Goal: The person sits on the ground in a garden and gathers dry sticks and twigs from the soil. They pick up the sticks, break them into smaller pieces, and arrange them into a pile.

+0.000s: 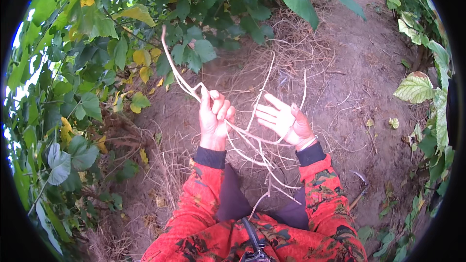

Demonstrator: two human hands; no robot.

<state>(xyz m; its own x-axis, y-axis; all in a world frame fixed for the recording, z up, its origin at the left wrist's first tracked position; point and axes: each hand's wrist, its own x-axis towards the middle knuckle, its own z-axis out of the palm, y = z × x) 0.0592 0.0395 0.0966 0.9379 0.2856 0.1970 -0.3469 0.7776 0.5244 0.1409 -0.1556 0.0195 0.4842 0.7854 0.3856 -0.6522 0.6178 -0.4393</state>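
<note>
My left hand [216, 116] is closed around a pale, thin, branching root or stripped stem [174, 66]. One end rises up and left of the fist, and several thin forks spread down and right from it, over my lap and below my other hand. My right hand [284, 122] stands palm up with its fingers apart, a light band at its wrist. One thin fork passes by its heel, and another curved tip shows beyond the thumb; whether they touch the hand I cannot tell.
Leafy bushes [98, 43] stand at the left and top, more foliage [415, 88] at the right. Dry roots and straw [295, 40] lie on the brown soil [364, 54]. A sickle with a curved metal blade [360, 177] and wooden handle lies beside my right sleeve.
</note>
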